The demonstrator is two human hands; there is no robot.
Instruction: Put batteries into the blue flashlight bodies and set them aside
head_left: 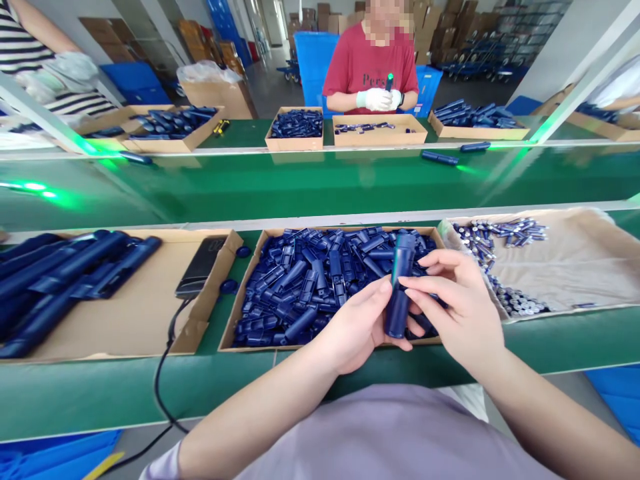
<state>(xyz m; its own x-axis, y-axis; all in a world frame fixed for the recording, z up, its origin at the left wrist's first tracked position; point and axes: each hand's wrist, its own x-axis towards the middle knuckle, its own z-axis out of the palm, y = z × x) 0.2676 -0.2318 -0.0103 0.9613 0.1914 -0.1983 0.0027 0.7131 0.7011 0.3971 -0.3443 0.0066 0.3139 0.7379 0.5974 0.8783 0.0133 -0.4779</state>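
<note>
Between the hands, a dark blue tube (397,315) is held nearly upright, its top leaning slightly away. Its lower part is wrapped by the left hand (357,327), with the fingers curled behind and the thumb laid along the side. Its front is touched by the right hand (457,310), where two fingertips are drawn close together and the other fingers are loosely bent; how firmly it is gripped there cannot be told.

Just beyond and left of the hands, a shallow carton (233,321) is heaped with blue plastic parts (300,280) on the green bench (265,380). To the right of the right hand, silvery cylinders (525,300) are gathered in a lined tray (570,273). Well to the left of the left hand, blue tubes (95,273) are piled in another carton (145,327), where a black device (201,267) is joined to a cable (159,373); two round caps (229,287) are set down between the cartons.

Farther ahead of the hands, loose tubes (440,158) are seen beside a green strip (320,183). Beyond it, a tube with a green-lit end (389,81) is held in white gloves (377,100) by a person in a red shirt (345,73).
</note>
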